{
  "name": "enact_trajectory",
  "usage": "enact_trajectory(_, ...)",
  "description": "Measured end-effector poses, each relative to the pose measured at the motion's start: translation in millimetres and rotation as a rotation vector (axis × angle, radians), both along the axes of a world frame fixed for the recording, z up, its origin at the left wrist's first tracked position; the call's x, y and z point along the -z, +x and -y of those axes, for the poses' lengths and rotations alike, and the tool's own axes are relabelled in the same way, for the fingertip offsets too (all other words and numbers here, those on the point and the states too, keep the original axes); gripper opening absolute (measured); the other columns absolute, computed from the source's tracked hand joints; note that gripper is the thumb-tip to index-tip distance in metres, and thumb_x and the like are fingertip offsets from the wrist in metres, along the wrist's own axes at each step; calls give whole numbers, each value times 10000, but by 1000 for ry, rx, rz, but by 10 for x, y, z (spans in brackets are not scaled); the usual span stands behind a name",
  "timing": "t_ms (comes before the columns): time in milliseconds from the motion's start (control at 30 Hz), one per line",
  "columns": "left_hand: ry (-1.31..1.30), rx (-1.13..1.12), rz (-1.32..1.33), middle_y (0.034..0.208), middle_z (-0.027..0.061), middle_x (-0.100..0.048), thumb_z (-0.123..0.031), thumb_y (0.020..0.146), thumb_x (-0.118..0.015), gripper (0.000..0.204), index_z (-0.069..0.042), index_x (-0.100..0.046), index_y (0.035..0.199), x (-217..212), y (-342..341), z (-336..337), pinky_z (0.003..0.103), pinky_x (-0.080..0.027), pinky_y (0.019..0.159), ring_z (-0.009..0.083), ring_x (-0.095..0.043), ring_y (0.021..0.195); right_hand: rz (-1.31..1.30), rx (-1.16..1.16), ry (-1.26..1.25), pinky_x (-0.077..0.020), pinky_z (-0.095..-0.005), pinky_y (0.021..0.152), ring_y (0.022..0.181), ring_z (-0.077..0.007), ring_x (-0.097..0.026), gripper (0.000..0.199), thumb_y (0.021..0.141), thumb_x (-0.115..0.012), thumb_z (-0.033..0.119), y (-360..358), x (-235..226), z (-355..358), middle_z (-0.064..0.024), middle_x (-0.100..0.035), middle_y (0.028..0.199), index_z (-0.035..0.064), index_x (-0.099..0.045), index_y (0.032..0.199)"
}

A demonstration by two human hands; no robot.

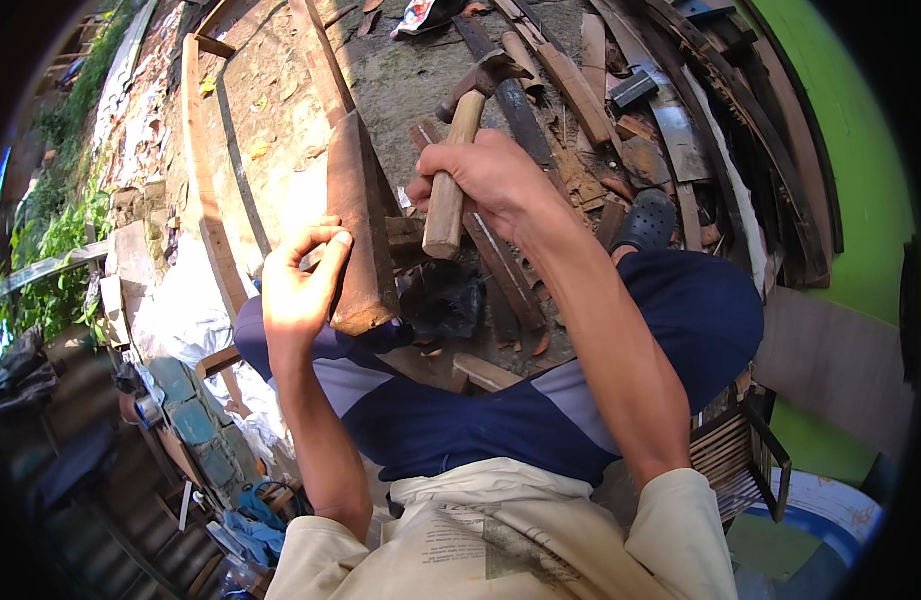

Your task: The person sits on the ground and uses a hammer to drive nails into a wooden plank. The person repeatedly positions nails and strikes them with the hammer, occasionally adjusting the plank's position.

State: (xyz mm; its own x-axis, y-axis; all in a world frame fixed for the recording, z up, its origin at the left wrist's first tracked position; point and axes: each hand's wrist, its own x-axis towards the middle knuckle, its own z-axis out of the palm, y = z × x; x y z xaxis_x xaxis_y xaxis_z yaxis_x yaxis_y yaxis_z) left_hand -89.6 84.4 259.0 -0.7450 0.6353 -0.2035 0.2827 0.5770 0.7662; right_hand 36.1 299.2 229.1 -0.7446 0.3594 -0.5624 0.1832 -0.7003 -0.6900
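Observation:
A claw hammer (468, 118) with a pale wooden handle is gripped in my right hand (491, 180). Its dark metal head points up and away, raised to the right of a thick brown wooden beam (363, 220). The beam's cut near end lies between my knees, and its length runs away from me. My left hand (303, 280) rests against the beam's left side, thumb and forefinger pinched together at its upper face. Whatever those fingertips may hold is too small to make out.
Long timber (203, 170) stretches away on the left. Scrap wood (571, 90) and planks are heaped at the far right, beside a green wall (871, 150). A black plastic bag (443, 300) lies under the beam's near end. My shoe (648, 220) stands by the scraps.

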Motion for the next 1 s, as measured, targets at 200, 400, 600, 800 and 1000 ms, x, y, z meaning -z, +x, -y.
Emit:
enact_trajectory(200,-41,-29,-27,1203,166,-705,-87,932,-735,152,35,-712,1019,-191,173,-35,315,-526,951,186,-665,1083,70,-97,90,-581,-363,699,746,-250,-727,347,807,-668,106,96,26,47,-234,-741,866,-190,-644,986)
enact_trajectory(400,-80,67,-118,1035,104,-711,-74,917,-719,128,41,-697,970,-366,214,9,292,-538,746,139,-670,872,63,-169,131,-607,-327,639,757,-205,-716,282,863,-671,88,116,150,171,-162,-705,886,-97,-600,1064)
enact_trajectory(600,-173,195,-381,882,139,-639,-67,932,-687,94,19,-649,932,-396,220,-86,361,-514,669,248,-614,692,54,-360,239,-609,-324,676,803,-191,-720,232,877,-670,104,98,205,219,-138,-709,898,-56,-597,1028)
enact_trajectory(800,-180,350,-748,855,160,-618,-76,1011,-590,96,-1,-579,1071,-235,32,-88,387,-518,697,285,-634,746,21,-447,277,-611,-323,688,827,-185,-719,251,892,-670,110,21,183,312,-133,-704,903,-51,-576,1059)
enact_trajectory(1000,229,-19,-135,888,42,-618,-103,1064,-517,152,-38,-581,1185,151,-240,-178,287,-527,710,102,-621,809,62,-349,307,-573,-337,639,723,-213,-716,282,846,-686,155,41,100,464,-161,-714,787,-98,-652,966)
